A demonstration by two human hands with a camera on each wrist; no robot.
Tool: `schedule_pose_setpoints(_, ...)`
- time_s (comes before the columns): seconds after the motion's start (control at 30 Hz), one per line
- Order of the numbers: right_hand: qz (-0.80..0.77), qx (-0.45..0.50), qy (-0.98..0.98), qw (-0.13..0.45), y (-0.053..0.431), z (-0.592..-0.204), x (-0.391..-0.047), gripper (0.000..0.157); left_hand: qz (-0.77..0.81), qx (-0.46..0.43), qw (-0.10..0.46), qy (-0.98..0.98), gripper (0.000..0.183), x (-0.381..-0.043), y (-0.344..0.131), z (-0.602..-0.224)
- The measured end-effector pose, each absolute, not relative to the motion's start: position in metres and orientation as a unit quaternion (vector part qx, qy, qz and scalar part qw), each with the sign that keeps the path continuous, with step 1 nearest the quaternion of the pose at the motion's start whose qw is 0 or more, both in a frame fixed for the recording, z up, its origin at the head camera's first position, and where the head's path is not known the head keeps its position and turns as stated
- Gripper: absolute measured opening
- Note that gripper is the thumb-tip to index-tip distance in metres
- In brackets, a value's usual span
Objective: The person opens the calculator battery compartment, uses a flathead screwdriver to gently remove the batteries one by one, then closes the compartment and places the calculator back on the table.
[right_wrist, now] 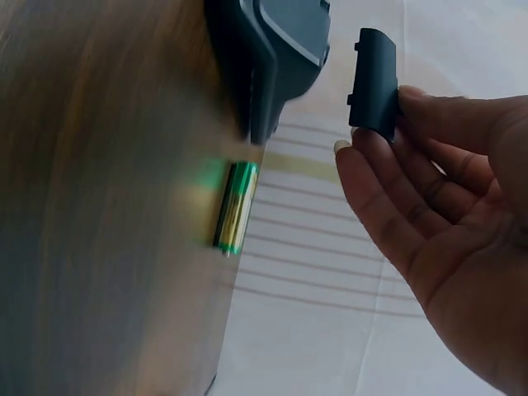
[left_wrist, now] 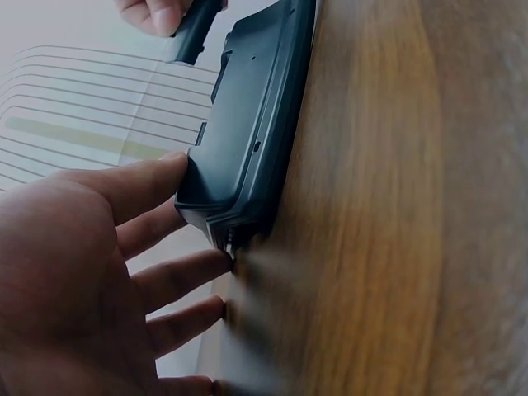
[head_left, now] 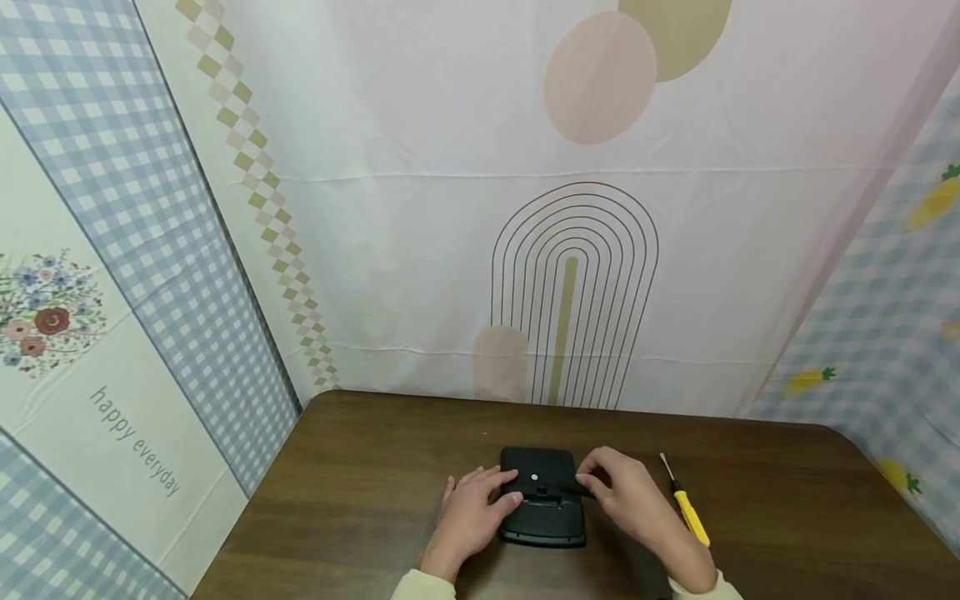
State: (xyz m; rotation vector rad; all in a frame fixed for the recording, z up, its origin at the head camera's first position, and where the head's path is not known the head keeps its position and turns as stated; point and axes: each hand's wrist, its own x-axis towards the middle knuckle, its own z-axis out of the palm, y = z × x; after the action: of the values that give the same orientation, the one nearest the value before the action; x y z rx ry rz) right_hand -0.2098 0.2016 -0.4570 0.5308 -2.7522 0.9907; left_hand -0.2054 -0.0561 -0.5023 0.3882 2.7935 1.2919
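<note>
A black plastic device (head_left: 542, 527), shaped like a desk calculator, lies on the table with a slot showing in its back. At its left side my left hand (head_left: 471, 510) rests with thumb and index fingertip on the back; the left wrist view shows the other fingers (left_wrist: 177, 285) spread, fairly straight, along the edge and tabletop. Over the device's right edge, my right hand (head_left: 622, 490) pinches a small black battery cover (right_wrist: 375, 82) between thumb and fingers. Small tabs stick out along the cover's side. A green and gold battery (right_wrist: 238, 206) lies on the table near the device.
A yellow-handled screwdriver (head_left: 688, 510) lies on the brown wooden table (head_left: 360, 492) to the right of my right hand. A patterned white cloth (head_left: 405, 275) hangs right behind the table's far edge, with checked cloths at both sides.
</note>
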Motion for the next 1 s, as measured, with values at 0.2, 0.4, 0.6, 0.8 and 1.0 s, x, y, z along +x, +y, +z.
schedule_pose_setpoints(0.2, 0.34, 0.233, -0.905, 0.102, 0.187, -0.457, -0.212, 0.015, 0.416, 0.127, 0.019, 0.9, 0.041, -0.206, -0.057, -0.502)
schedule_pose_setpoints(0.4, 0.342, 0.258, -0.899, 0.093, 0.177, -0.461, -0.214, 0.015, 0.414, 0.127, 0.033, 0.901, 0.042, -0.208, -0.057, -0.501)
schedule_pose_setpoints(0.6, 0.333, 0.278, -0.897, 0.081, 0.172, -0.466, -0.216, 0.014, 0.413, 0.126, 0.036, 0.901, 0.042, -0.208, -0.056, -0.5)
schedule_pose_setpoints(0.8, 0.328, 0.283, -0.9, 0.053, 0.17, -0.468, -0.218, 0.011, 0.412, 0.128, 0.035, 0.901, 0.042, -0.208, -0.056, -0.501)
schedule_pose_setpoints(1.0, 0.328, 0.279, -0.901, 0.048, 0.168, -0.47, -0.218, 0.011, 0.411, 0.126, 0.034, 0.902, 0.042, -0.208, -0.056, -0.501)
